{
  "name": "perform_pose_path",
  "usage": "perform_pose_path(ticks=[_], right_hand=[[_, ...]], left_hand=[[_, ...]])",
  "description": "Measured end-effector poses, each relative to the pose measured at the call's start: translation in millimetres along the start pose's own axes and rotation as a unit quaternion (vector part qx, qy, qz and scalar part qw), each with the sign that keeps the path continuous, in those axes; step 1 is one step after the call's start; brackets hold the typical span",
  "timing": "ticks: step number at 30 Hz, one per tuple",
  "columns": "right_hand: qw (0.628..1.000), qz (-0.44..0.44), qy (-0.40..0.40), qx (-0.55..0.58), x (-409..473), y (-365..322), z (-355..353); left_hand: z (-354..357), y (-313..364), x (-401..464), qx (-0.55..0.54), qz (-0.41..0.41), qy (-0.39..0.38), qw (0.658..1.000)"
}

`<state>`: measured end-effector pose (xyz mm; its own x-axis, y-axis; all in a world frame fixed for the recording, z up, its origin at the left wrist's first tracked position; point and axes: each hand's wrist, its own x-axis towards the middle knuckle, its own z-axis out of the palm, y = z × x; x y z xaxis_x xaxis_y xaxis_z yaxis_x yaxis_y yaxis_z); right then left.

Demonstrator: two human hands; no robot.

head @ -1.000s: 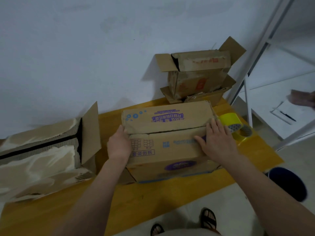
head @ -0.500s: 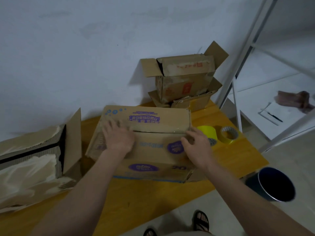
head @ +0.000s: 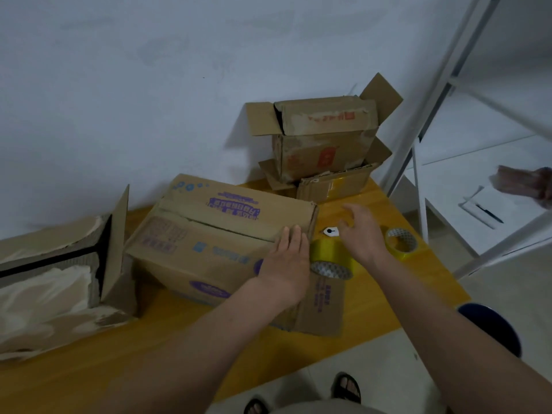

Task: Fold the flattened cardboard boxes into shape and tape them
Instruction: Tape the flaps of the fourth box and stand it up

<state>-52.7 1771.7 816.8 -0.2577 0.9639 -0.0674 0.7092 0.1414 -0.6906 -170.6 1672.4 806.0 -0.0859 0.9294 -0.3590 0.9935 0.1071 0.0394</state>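
Wooden table [head: 179,354]; cardboard box [head: 209,234] with unreadable purple print under left hand [head: 286,264].

The brown cardboard box [head: 215,234] bears purple and blue print, and the stacked brown boxes [head: 325,144] behind it show red markings. Two yellow tape rolls [head: 331,255] lie on the orange-yellow bench [head: 179,354], beside a dark blue bin [head: 493,327].
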Motion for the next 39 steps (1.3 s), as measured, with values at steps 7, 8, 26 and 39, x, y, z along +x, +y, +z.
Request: perform_pose_path(ticks=[7, 8, 26, 39], right_hand=[[0.99, 0.025, -0.138, 0.035, -1, 20, 27], [0.987, 0.021, -0.157, 0.04, -2, 21, 32], [0.967, 0.009, -0.239, -0.085, 62, 144, 17], [0.882, -0.144, -0.344, -0.288, 161, 171, 89]], left_hand=[[3, -71, -24, 0.011, 0.049, 0.01, 0.999], [5, -72, -27, 0.003, 0.042, 0.022, 0.999], [35, 100, 62, -0.292, -0.01, -0.047, 0.955], [121, 85, 30, -0.373, -0.25, -0.162, 0.879]])
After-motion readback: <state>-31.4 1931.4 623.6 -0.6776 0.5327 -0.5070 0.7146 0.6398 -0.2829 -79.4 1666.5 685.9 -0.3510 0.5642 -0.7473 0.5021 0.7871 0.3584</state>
